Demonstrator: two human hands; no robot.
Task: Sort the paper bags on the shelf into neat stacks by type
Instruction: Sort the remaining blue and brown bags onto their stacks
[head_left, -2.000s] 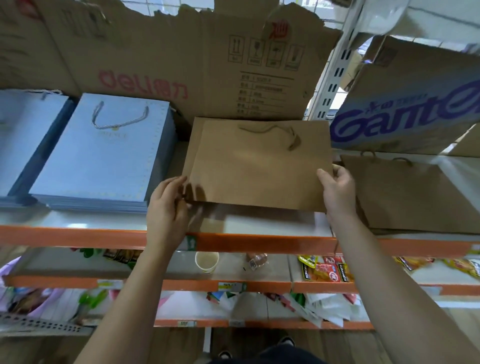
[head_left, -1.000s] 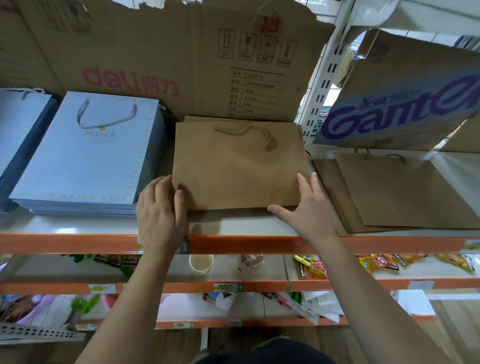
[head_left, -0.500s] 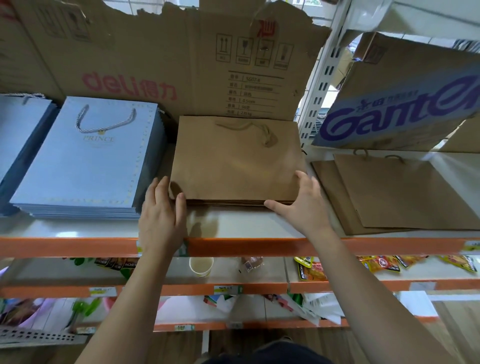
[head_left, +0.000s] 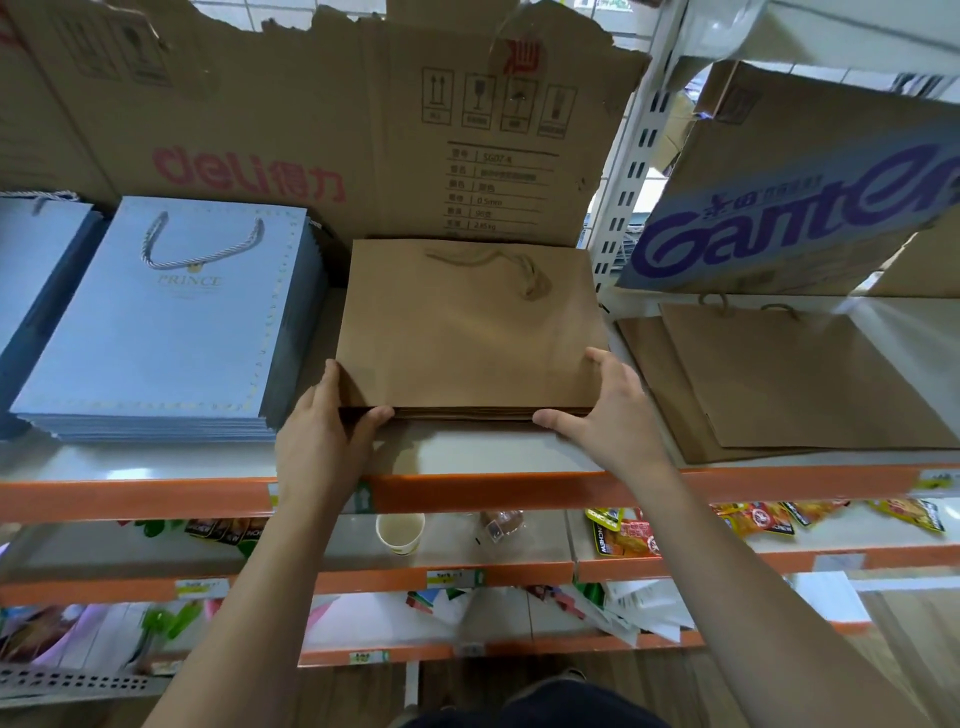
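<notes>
Left hand (head_left: 322, 436) and right hand (head_left: 610, 415), fingers extended, brace brown bag stack (head_left: 467, 332) between them; uneven pressure risks fanning upper bags sideways.

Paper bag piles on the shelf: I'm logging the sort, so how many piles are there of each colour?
Blue piles: 2 (PRINCE pile, left-edge pile)
Brown piles: 2 (middle pile, loose right pile)
Total: 4
</notes>
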